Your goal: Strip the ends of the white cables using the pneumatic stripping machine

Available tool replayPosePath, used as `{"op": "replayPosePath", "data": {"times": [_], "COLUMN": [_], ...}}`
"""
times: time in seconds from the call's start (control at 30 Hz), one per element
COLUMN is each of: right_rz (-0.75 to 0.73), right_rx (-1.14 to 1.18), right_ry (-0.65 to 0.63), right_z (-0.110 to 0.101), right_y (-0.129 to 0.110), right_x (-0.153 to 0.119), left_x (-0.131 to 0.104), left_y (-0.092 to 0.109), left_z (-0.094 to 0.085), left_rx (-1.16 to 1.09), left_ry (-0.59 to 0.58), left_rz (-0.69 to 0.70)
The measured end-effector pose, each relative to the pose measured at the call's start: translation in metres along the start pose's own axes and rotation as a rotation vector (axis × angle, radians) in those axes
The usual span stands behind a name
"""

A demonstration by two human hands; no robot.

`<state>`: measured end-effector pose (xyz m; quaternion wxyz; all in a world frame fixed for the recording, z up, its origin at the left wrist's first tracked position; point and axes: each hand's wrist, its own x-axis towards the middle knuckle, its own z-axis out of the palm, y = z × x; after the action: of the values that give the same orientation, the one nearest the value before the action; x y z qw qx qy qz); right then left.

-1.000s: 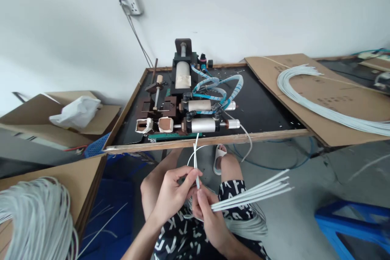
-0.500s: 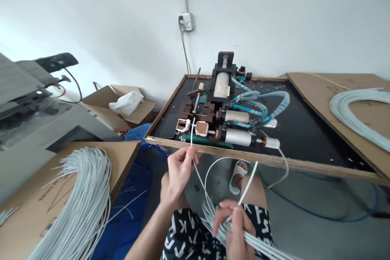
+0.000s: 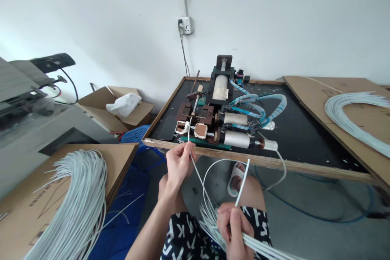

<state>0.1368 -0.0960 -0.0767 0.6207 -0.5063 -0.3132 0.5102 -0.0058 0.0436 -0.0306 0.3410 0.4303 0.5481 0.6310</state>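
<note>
My left hand (image 3: 179,162) pinches a thin white wire (image 3: 188,133) between thumb and fingers, just in front of the bench's edge. The wire's front part runs between two tape-wrapped brown pads (image 3: 200,131) and up to the brown jaw blocks (image 3: 208,113) of a pneumatic machine (image 3: 237,138). Behind the pinch, the wire trails down towards my lap. Low in front of me, my right hand (image 3: 234,227) is closed around a bundle of white wires (image 3: 262,247). One thicker-looking white end (image 3: 243,182) sticks up out of this hand.
The black bench top (image 3: 304,138) has a raised wooden rim (image 3: 274,162). Another wire bundle (image 3: 82,195) lies on cardboard at the left, and a coil (image 3: 344,118) on cardboard at the right. A carton (image 3: 134,115) with a white bag stands at the back left.
My left hand has moved slightly forward, bringing the wire's tip closer to the jaw blocks. The upright end in my right hand has shifted a little left. The view has shifted slightly.
</note>
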Motion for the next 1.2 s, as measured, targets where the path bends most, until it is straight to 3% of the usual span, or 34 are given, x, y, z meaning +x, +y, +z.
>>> {"op": "replayPosePath", "data": {"times": [0.27, 0.57, 0.8, 0.87, 1.03, 1.1, 1.2], "right_rz": [0.008, -0.054, -0.076, -0.077, -0.036, -0.037, -0.063], "right_rx": [0.022, -0.037, -0.117, -0.137, -0.165, -0.190, -0.181], "right_ry": [0.006, -0.096, -0.119, -0.101, -0.050, -0.039, -0.042], "right_z": [0.002, 0.001, 0.004, 0.007, 0.011, 0.010, 0.008], "right_y": [-0.003, -0.003, -0.004, -0.003, -0.006, -0.008, -0.008], "right_x": [0.001, 0.000, -0.004, -0.006, -0.014, -0.016, -0.019], "left_x": [0.003, 0.004, -0.030, -0.041, -0.043, -0.040, -0.038], "left_y": [-0.006, -0.004, 0.001, 0.009, 0.026, 0.023, 0.015], "left_z": [-0.003, -0.004, -0.008, -0.011, -0.003, 0.005, 0.013], "left_rx": [-0.010, 0.003, -0.007, 0.051, 0.357, 0.463, 0.562], "left_ry": [-0.017, -0.009, 0.043, -0.111, -0.864, -0.982, -0.951], "left_rz": [0.006, 0.034, 0.199, 0.281, 0.500, 0.559, 0.594]}}
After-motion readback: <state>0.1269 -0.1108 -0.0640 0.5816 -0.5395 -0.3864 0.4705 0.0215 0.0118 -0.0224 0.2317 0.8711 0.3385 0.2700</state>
